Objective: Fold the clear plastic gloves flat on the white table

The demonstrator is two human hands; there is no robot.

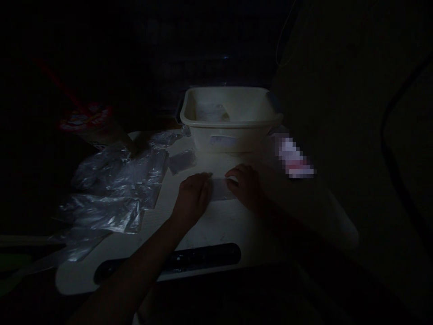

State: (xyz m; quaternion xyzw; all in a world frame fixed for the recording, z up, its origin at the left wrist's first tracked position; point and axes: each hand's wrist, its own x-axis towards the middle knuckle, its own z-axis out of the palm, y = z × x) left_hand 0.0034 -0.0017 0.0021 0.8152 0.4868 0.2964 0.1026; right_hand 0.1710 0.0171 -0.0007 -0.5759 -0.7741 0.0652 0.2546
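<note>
**Midway, at a guess: one clear plastic piece (221, 192) between both hands, handling unfinished**

Very dark frame, fine detail lost. The piece lies flat on, or just above, the pale tabletop (209, 225), in front of the cream bin (233, 132). Left hand (194, 194) is at its left edge, fingers curled inward; can't tell if they pinch the plastic or only press it. Right hand (246, 187) is at the right edge, thumb and forefinger bent toward each other with a gap behind the tips; grip there can't be confirmed either.

Done, as far as it shows: some clear plastic (211, 110) sits inside the bin, on its left side. Could be finished pieces, could be stock; not readable. A small flat packet (181, 161) lies alone, between the bin and the loose pile, nobody touching it; finished or not, unclear.

Left over: a big heap of clear bags (111, 194) covers the left side, partly over the edge, no hand on it. If those count as undone, plenty remains. Piece in hand looks incomplete, since both hands are on it and it's outside the bin.

Also around: a cup (104, 133) with a red straw (64, 88) behind the heap, a pixelated item (293, 158) right of the bin. No counts possible.
</note>
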